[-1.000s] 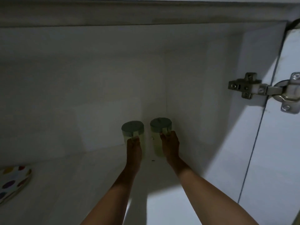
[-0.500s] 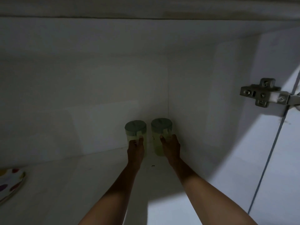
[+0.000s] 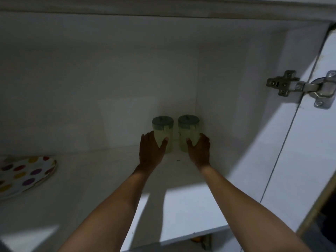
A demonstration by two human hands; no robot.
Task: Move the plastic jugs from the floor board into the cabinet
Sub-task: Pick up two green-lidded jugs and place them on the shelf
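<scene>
Both hands [image 3: 151, 151] [image 3: 199, 151] lower now — jugs [image 3: 162, 131] upright.

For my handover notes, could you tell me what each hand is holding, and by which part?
The left hand cups the left jug around its lower body; the right hand cups the right jug likewise. Both jugs stand upright on the cabinet shelf.

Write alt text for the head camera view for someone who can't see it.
Two hands, left hand and right hand, each cup a pale green jug: left jug, right jug, upright side by side deep in a white cabinet. A polka-dot plate lies far left.
</scene>
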